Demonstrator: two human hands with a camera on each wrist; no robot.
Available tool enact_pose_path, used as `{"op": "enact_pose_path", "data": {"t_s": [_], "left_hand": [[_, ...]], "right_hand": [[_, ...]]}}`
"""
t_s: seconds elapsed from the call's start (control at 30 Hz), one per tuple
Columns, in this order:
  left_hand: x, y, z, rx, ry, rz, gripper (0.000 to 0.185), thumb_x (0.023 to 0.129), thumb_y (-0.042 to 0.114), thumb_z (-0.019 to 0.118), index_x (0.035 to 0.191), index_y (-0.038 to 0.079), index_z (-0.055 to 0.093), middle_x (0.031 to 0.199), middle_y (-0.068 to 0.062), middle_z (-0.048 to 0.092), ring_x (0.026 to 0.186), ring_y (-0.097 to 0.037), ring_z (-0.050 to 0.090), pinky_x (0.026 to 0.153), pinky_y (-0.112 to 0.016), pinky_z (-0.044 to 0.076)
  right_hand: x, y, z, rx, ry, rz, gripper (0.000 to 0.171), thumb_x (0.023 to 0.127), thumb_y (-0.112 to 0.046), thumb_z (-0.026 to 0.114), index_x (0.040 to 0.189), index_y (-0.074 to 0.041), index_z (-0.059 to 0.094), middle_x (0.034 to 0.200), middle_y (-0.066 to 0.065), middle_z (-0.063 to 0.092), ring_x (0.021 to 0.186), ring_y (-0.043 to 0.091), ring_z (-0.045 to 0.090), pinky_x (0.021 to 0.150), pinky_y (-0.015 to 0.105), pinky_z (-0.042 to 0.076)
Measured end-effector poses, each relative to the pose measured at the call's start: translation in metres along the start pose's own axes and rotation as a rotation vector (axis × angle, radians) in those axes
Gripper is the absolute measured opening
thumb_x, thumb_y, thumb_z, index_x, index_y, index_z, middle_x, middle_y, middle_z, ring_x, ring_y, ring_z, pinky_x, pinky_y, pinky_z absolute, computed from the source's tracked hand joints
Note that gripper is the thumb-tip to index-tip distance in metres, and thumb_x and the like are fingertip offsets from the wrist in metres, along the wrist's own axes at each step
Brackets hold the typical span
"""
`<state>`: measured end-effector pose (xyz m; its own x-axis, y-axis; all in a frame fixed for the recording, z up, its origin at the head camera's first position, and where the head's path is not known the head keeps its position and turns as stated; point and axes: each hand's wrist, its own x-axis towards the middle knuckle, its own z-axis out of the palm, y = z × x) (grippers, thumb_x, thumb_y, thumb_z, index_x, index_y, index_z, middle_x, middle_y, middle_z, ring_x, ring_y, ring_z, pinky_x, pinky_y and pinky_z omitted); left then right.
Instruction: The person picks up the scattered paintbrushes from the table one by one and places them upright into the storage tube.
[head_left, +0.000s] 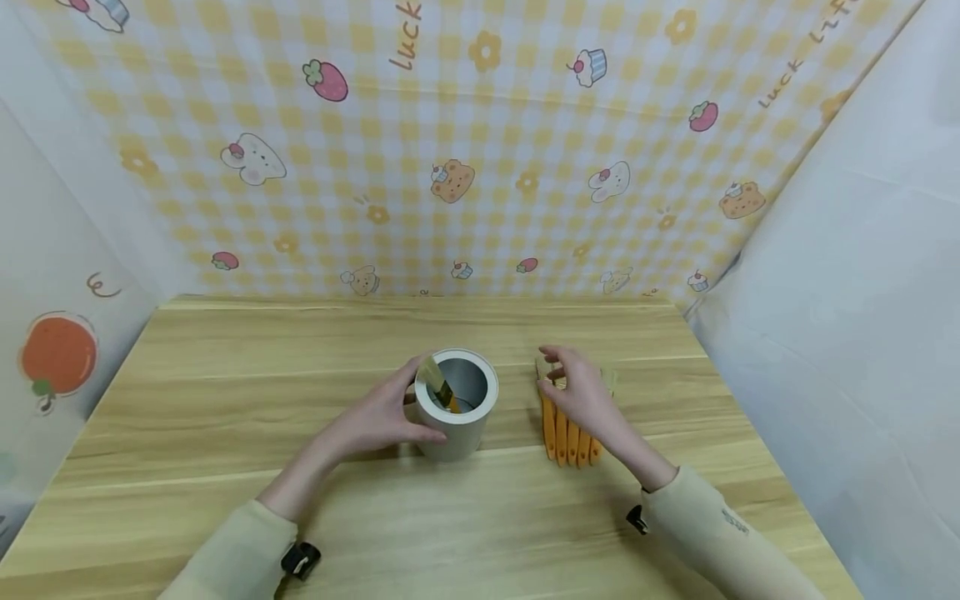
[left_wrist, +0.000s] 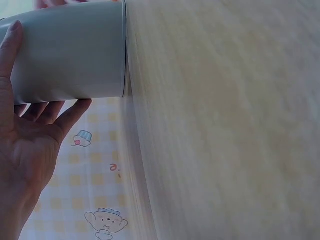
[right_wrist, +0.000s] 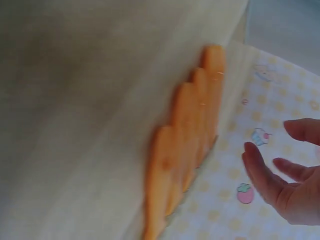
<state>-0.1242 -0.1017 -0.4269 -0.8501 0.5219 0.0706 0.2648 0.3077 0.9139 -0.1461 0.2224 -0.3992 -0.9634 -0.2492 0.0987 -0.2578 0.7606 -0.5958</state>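
Observation:
A pale grey cylindrical pot stands upright on the table, its top open. My left hand grips it from the left, thumb on the near side; the left wrist view shows fingers spread around the pot's wall. Inside leans a paintbrush, bristles up by the rim, with a bit of orange low in the pot. Several more paintbrushes with orange handles lie side by side to the right. Above their bristle ends hovers my right hand, fingers loosely bent and apart, holding nothing. It partly hides the bristles in the head view.
The wooden table runs back to a yellow checked cloth hung behind it. White sheets hang along both sides. Each sleeve has a small black device at the cuff.

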Motion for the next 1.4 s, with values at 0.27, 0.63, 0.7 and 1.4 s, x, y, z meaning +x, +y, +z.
{"op": "enact_pose_path", "data": {"t_s": [0.27, 0.63, 0.7, 1.4], "left_hand": [[0.002, -0.002, 0.000, 0.006, 0.000, -0.006, 0.111, 0.072, 0.033, 0.095, 0.159, 0.036, 0.027, 0.152, -0.002, 0.048, 0.145, -0.032, 0.048, 0.118, -0.061, 0.043], [0.003, -0.002, 0.000, -0.014, -0.005, -0.003, 0.110, 0.072, 0.034, 0.095, 0.158, 0.041, 0.026, 0.153, -0.002, 0.046, 0.145, -0.032, 0.048, 0.118, -0.062, 0.043], [0.003, -0.002, 0.001, -0.009, -0.005, -0.002, 0.111, 0.072, 0.034, 0.095, 0.159, 0.039, 0.026, 0.153, -0.002, 0.047, 0.145, -0.033, 0.048, 0.118, -0.062, 0.042], [0.003, -0.002, 0.000, 0.017, 0.005, -0.019, 0.113, 0.072, 0.035, 0.095, 0.161, 0.036, 0.025, 0.154, -0.003, 0.047, 0.144, -0.034, 0.049, 0.119, -0.063, 0.041]], "right_hand": [[-0.008, 0.014, 0.012, -0.078, -0.116, 0.115, 0.070, 0.088, -0.003, 0.077, 0.150, 0.003, 0.046, 0.139, 0.028, 0.059, 0.108, 0.036, 0.070, 0.075, 0.036, 0.065], [-0.012, 0.011, 0.023, -0.186, -0.104, 0.131, 0.081, 0.079, -0.001, 0.085, 0.150, 0.006, 0.047, 0.139, 0.026, 0.059, 0.100, 0.028, 0.067, 0.081, 0.039, 0.064], [-0.012, 0.011, 0.025, -0.203, -0.108, 0.132, 0.083, 0.078, -0.001, 0.086, 0.150, 0.006, 0.046, 0.141, 0.027, 0.058, 0.105, 0.031, 0.068, 0.085, 0.042, 0.064], [-0.007, 0.013, 0.027, -0.197, -0.132, 0.157, 0.083, 0.079, -0.002, 0.086, 0.150, 0.009, 0.043, 0.128, 0.026, 0.064, 0.102, 0.031, 0.064, 0.082, 0.043, 0.061]]}}
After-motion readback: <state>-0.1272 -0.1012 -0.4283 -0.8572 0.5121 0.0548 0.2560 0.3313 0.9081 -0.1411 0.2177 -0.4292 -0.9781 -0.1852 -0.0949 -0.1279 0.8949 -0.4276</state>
